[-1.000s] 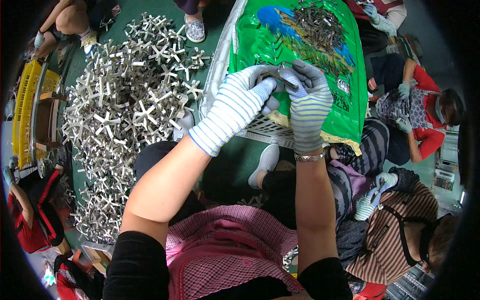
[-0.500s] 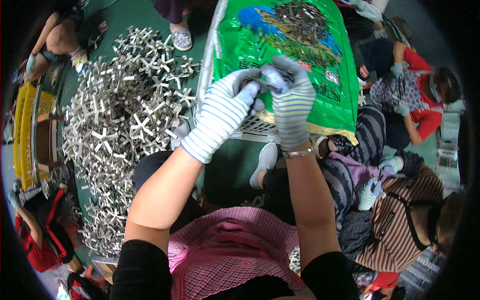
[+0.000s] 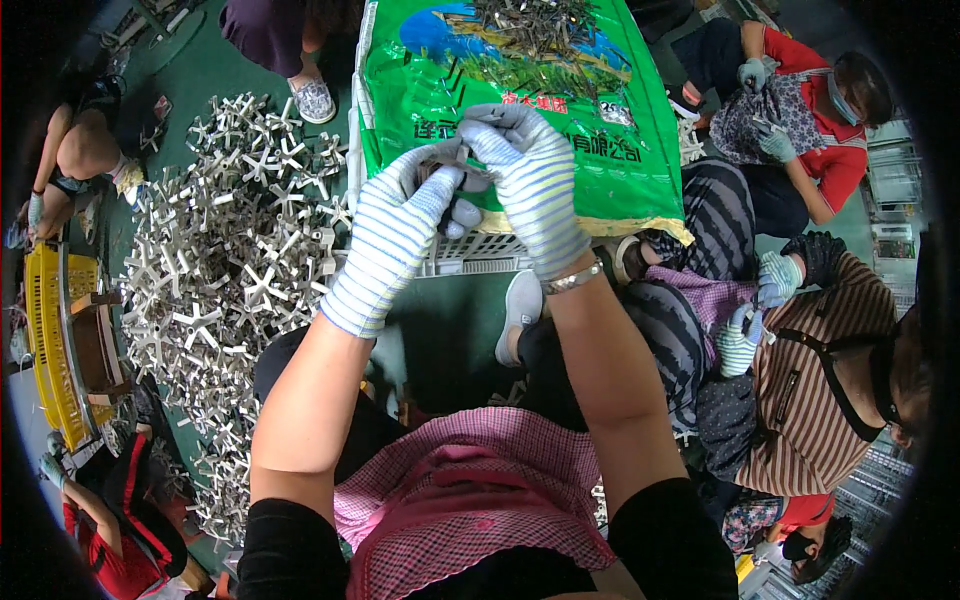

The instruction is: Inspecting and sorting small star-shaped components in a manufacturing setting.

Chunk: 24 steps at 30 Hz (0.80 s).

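Observation:
Both of my hands wear blue-and-white striped gloves with grey palms and meet in front of me. My left hand [image 3: 385, 225] is closed, thumb over curled fingers, on a small grey metal part [image 3: 447, 161], mostly covered by the glove. Bent over from the right, my right hand [image 3: 535, 180] pinches at the same spot with thumb and fingertips. The part's exact kind cannot be made out. Just beyond the hands lies a green printed sack [image 3: 620, 190] with a pile of small dark metal pieces [image 3: 545, 30] on it.
A white plastic crate [image 3: 475, 255] stands under the sack. To my left rises a large heap of star-shaped metal parts [image 3: 235, 290]. Beyond it is a yellow basket [image 3: 45, 335]. Gloved people sit close by, one in a striped top [image 3: 820, 400] at my right.
The view has shifted, so the sack and the heap appear further left. My right fingers have changed their hold at the part, which shows more between the hands now.

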Available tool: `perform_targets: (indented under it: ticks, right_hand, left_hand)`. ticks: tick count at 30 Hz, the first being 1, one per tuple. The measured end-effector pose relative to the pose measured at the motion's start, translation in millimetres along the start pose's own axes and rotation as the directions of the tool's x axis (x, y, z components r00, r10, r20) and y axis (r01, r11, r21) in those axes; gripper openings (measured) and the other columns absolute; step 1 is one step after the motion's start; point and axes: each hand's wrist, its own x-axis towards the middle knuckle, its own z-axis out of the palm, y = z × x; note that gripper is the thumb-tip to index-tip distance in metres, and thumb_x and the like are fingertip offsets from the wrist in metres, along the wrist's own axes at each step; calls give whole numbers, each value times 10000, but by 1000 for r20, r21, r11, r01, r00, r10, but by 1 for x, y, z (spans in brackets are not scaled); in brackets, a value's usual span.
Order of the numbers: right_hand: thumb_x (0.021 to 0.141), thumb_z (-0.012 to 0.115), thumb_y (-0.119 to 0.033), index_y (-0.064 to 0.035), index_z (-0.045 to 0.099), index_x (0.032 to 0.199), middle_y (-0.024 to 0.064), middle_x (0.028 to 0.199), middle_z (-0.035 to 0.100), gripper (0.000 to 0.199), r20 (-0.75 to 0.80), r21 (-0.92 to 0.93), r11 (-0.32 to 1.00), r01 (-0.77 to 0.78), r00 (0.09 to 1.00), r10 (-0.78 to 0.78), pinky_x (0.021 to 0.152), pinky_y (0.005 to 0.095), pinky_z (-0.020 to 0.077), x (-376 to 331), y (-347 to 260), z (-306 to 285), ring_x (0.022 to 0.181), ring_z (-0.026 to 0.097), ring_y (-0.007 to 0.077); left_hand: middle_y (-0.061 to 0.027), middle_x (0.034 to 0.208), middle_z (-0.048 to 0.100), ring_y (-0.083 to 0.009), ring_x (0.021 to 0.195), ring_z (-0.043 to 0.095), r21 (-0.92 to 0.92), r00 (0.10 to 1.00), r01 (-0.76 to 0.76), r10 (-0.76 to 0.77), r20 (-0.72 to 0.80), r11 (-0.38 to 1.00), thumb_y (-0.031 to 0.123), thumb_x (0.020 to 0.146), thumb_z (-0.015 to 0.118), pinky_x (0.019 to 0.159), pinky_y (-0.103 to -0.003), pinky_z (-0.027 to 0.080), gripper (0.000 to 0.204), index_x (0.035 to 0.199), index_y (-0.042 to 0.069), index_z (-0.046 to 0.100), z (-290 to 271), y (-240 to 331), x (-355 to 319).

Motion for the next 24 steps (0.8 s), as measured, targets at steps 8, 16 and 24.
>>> perform_targets:
  ticks: [8,16,24]
  right_hand:
    - [784,634,-139,-51,652,944,144,891,656,183,325,-919,183,350,933,-152,760,346,489,27,-72,-118,824,635,263]
    - [719,664,-204,-156,654,839,76,779,611,130,477,-620,-581,527,841,255,723,394,431,44,-59,-204,799,591,269]
    - [732,677,-196,-109,665,883,122,842,644,175,329,-851,-392,349,937,118,752,405,475,62,-121,-193,834,612,306]
  left_hand:
    - [-101,970,645,-112,717,602,-152,992,-52,33,-125,987,235,949,482,619,-228,496,309,1160,16,537,-15,4,8]
    - [-95,961,644,-110,717,599,-198,996,-54,37,-87,979,224,949,487,626,-227,495,295,1153,18,539,-15,8,8]
    - [-88,941,629,-106,702,577,-253,984,-144,111,-142,957,241,943,498,631,-223,487,335,1168,-6,503,-31,19,-2]
